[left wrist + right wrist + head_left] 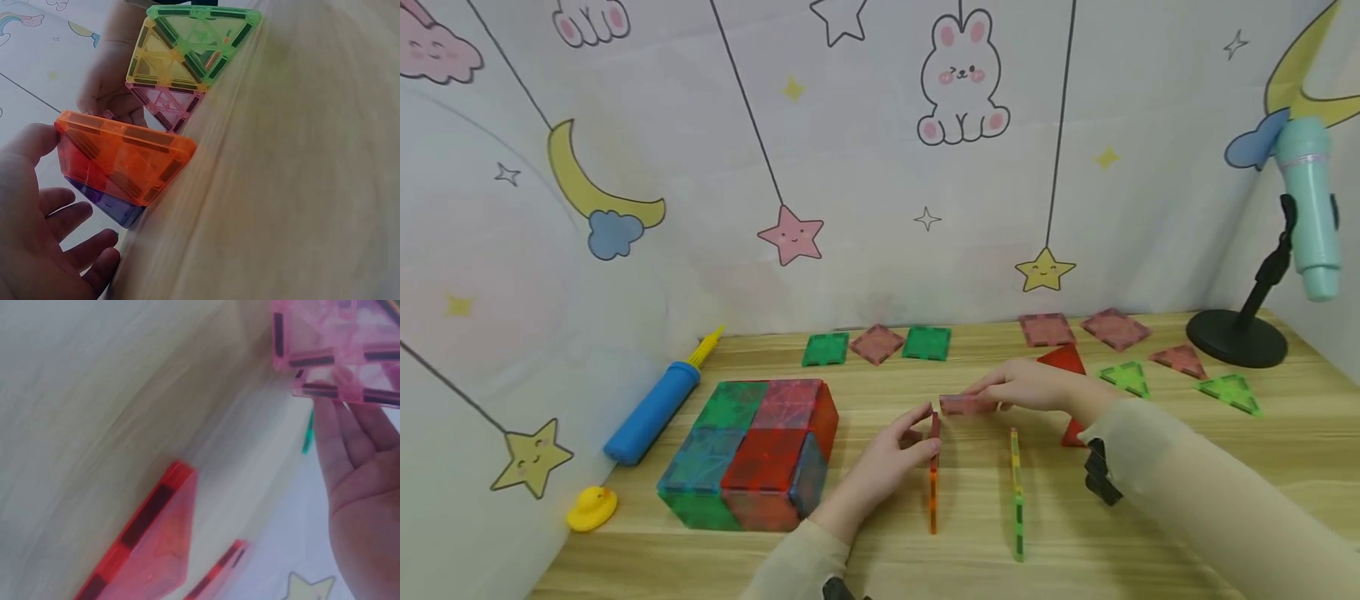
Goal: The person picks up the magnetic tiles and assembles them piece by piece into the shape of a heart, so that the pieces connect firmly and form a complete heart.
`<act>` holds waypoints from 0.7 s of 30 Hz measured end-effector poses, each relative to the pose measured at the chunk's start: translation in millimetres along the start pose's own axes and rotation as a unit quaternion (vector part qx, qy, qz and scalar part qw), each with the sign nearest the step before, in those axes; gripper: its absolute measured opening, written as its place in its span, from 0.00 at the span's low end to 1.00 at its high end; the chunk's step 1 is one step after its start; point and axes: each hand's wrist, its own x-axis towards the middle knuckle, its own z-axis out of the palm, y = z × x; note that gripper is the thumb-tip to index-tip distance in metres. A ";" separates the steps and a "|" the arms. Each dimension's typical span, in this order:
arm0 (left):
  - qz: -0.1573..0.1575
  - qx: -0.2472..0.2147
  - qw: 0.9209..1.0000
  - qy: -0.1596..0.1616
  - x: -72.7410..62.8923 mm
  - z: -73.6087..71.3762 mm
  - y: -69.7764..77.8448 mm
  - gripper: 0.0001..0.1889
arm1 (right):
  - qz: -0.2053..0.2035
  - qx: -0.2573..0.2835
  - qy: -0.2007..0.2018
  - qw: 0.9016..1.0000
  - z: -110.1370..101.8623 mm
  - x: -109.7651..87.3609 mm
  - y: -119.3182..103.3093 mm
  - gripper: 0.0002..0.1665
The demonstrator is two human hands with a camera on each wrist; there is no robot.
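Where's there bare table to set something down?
There's bare wood between the box of coloured tiles, the left hand and the flat green squares at the back; more lies in front of the green triangles, beyond the right sleeve. It's crowded at back right, where pink tiles sit near the microphone stand.

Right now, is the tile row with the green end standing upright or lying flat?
Upright: the head view shows the green-ended row as a thin strip, and the left wrist view shows its faces rising from the table.

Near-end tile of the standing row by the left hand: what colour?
Translucent orange; that tile shows best in the left wrist view.
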 end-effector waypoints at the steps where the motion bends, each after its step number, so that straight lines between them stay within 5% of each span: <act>1: -0.003 0.001 1.000 0.003 1.4 0.6 0.1 0.30 | -0.001 -0.005 -0.003 1.000 1.0 0.6 -1.6 0.19; 9: 0.007 -0.014 1.000 -0.002 8.1 3.5 3.8 0.29 | -0.014 -0.053 -0.012 0.998 2.9 -2.8 -4.5 0.18; 21: 0.027 -0.010 0.999 -0.030 12.2 4.6 4.5 0.30 | -0.022 -0.057 0.034 0.998 0.0 -36.1 6.6 0.34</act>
